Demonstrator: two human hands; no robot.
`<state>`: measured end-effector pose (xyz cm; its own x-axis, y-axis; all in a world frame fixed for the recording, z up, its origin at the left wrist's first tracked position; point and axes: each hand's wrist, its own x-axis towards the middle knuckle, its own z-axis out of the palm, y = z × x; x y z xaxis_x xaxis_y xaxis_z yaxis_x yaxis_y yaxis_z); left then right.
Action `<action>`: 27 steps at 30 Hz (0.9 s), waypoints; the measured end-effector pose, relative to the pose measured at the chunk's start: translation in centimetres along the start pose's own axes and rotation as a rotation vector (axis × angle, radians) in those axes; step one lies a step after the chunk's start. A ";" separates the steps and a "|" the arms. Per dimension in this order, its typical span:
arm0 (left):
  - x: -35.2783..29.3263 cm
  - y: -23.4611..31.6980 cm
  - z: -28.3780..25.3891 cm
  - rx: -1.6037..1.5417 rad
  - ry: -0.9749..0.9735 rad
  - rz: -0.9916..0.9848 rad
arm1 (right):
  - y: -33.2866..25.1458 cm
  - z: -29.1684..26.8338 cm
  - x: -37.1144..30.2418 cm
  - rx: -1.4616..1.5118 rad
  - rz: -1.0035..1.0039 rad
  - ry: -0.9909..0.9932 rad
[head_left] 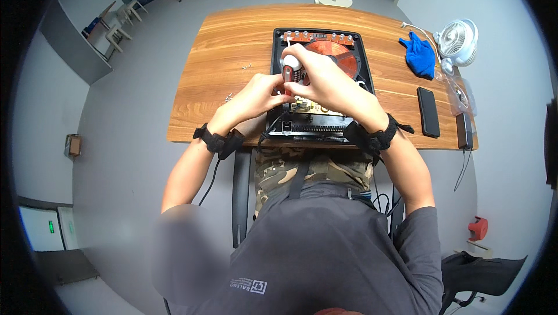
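Smooth wood grain ran across the surface [232,47]! The case [366,65] looked plastic, the driver [292,62] smooth plastic, the coil [349,62] coppery metal; screws [228,97] gleamed metallic, the cloth [419,56] matt, the fan [459,42] glossy plastic.

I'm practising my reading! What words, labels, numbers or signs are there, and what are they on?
Grey shirt: white printing beside a square emblem; I won't copy it out.
Green sign at far left: too small to read.
White-edged mark on the black casing: too small to read.
Red-and-grey tool in the right hand: no lettering I can make out.
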<state>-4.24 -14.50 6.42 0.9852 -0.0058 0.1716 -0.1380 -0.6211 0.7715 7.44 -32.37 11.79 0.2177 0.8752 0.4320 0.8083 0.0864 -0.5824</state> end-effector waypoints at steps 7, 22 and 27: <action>-0.1 -0.1 0.0 0.065 -0.012 0.024 | -0.1 0.2 0.1 0.000 0.001 0.011; 0.2 -0.3 0.4 -0.009 0.010 0.016 | 0.2 0.1 0.3 -0.001 0.005 -0.001; 0.1 -0.2 0.3 -0.007 0.022 0.024 | 0.0 -0.1 0.4 -0.011 0.013 -0.009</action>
<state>-4.12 -14.58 6.10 0.9790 -0.0032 0.2037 -0.1624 -0.6158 0.7710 7.57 -32.06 12.06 0.2232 0.8807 0.4179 0.8112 0.0699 -0.5806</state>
